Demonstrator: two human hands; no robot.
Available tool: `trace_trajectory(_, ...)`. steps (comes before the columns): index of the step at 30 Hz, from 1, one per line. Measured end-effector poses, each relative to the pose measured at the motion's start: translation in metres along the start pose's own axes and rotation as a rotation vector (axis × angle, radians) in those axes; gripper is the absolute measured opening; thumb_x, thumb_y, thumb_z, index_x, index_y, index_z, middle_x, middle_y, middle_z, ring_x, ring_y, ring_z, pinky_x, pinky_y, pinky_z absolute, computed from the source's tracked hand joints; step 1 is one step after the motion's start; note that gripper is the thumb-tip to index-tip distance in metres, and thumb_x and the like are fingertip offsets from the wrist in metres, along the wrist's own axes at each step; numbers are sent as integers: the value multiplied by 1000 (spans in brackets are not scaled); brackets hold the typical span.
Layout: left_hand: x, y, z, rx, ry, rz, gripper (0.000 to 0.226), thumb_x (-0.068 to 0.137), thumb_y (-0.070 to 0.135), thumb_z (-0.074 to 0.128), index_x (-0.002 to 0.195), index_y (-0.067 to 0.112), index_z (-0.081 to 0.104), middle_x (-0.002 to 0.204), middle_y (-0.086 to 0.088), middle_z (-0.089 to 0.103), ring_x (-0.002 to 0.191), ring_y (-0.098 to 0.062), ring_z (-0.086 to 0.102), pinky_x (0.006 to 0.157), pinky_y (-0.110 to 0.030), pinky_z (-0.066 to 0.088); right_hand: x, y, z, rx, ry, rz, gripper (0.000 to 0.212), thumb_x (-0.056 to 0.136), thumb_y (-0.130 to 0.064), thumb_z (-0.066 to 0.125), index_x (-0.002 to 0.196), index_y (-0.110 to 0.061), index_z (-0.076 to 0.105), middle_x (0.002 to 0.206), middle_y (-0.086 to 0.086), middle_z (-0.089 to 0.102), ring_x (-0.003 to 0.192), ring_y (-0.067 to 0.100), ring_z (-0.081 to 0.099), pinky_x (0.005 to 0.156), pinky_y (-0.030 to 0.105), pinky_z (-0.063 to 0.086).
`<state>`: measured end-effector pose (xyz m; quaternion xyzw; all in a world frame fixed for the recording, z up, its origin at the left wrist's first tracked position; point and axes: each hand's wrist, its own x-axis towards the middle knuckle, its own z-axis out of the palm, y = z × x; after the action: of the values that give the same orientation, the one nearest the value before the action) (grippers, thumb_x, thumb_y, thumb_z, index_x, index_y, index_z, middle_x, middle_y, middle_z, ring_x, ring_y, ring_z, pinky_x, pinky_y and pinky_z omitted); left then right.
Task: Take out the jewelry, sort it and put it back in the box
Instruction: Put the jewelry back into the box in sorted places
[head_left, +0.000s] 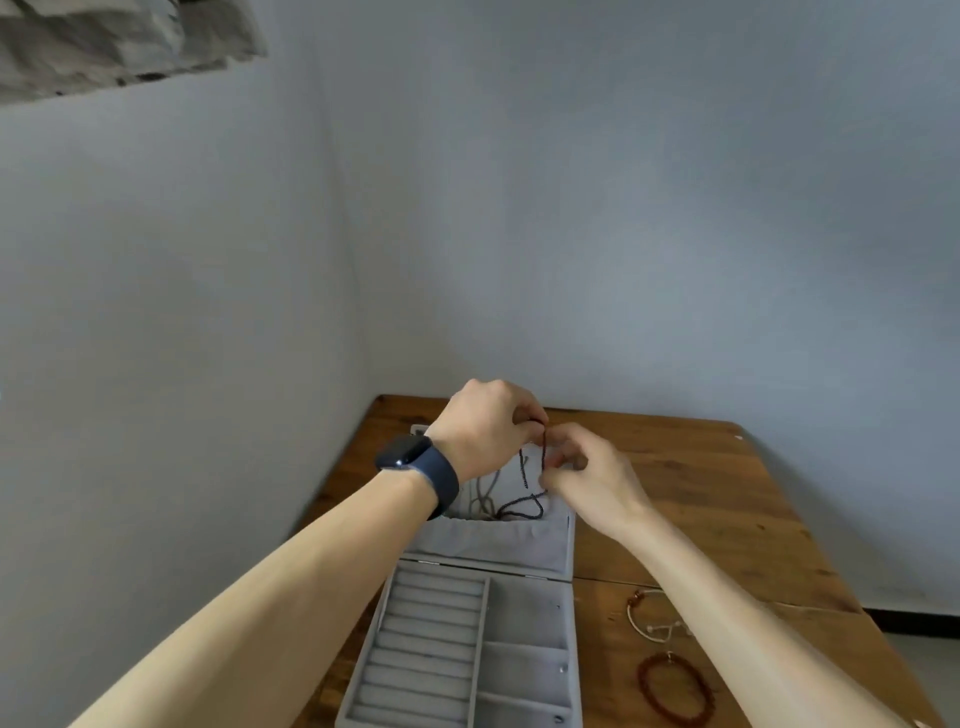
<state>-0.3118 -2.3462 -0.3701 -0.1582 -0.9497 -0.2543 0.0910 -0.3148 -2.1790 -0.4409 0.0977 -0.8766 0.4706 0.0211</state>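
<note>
A grey velvet jewelry box (524, 618) lies open on the wooden table (691, 499), its lid tilted back with a fabric pocket. My left hand (483, 421) and my right hand (587, 473) meet above the lid, both pinching a dark beaded necklace (524, 506) whose loop hangs down onto the pocket. A grey cord (485, 496) lies in the lid beside it. On the table to the right of the box rest a reddish-brown bead bracelet (675, 688) and a thin pale bangle with small beads (652, 618). Ring rolls fill the box's left half.
The table stands in a corner, with grey walls close at the left and the back. A dark smartwatch (415, 462) sits on my left wrist. The box's right-hand compartments hold only tiny items near their right edges.
</note>
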Motion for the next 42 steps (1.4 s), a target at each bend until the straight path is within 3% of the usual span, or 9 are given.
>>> trace_trajectory(7, -3, -12, 19, 83, -13, -36, 18, 95, 27, 64, 108, 27, 75, 103, 5, 72, 95, -15, 65, 83, -31, 54, 8, 8, 3, 3, 99, -80, 4, 90, -38, 70, 93, -40, 71, 83, -26, 70, 83, -14, 61, 67, 9, 46)
trace_trajectory(11, -8, -20, 27, 327, 46, 40, 19, 96, 30, 61, 110, 27, 73, 114, 3, 59, 108, -20, 54, 81, -30, 45, 7, 11, 8, -280, 182, -242, 11, 90, -38, 69, 99, -34, 73, 96, -19, 71, 95, 5, 62, 77, 29, 53)
trace_trajectory(14, -9, -26, 31, 408, 25, 47, 17, 95, 35, 62, 105, 27, 72, 128, 3, 52, 119, -21, 46, 98, -36, 38, 8, 14, 12, -516, 285, -351, 13, 88, -39, 72, 94, -30, 77, 116, -9, 64, 111, 20, 50, 87, 39, 46)
trace_trajectory(17, -6, -26, 30, 429, -22, -20, 13, 93, 40, 64, 95, 27, 66, 131, 3, 52, 122, -23, 49, 114, -54, 21, 10, 15, 12, -480, 213, -332, 13, 92, -35, 68, 99, -27, 77, 122, -8, 64, 114, 21, 56, 96, 41, 44)
trace_trajectory(19, -5, -25, 29, 403, -58, -64, 14, 93, 39, 64, 89, 27, 57, 116, 4, 57, 110, -22, 57, 115, -63, 18, 12, 15, 15, -476, 216, -308, 14, 93, -30, 66, 101, -24, 76, 119, -9, 66, 109, 21, 59, 93, 41, 47)
trace_trajectory(22, -5, -27, 29, 383, -32, -61, 10, 95, 28, 58, 90, 24, 51, 100, 3, 57, 94, -23, 59, 108, -54, 32, 14, 12, 18, -512, 306, -275, 10, 90, -31, 69, 92, -24, 76, 110, -11, 67, 104, 20, 59, 87, 38, 44)
trace_trajectory(29, -5, -32, 33, 351, -13, -24, 25, 88, 35, 61, 109, 27, 52, 112, 3, 57, 105, -24, 52, 96, -44, 41, 10, 6, 26, -623, 402, -273, 7, 80, -29, 76, 78, -23, 72, 101, -9, 65, 93, 23, 57, 76, 36, 37)
trace_trajectory(37, -8, -36, 36, 345, -6, -3, 41, 87, 41, 68, 123, 29, 51, 125, 0, 52, 117, -26, 48, 96, -44, 43, -25, 15, 22, -714, 216, -400, 14, 79, -26, 78, 90, -18, 76, 137, 7, 53, 126, 29, 47, 99, 43, 43)
trace_trajectory(42, -9, -36, 33, 326, -19, -5, 41, 88, 37, 66, 126, 30, 51, 126, -1, 51, 118, -25, 47, 96, -43, 44, -56, 31, 23, -663, 372, -250, 21, 85, -22, 68, 105, -19, 72, 100, 0, 64, 88, 23, 61, 66, 29, 42)
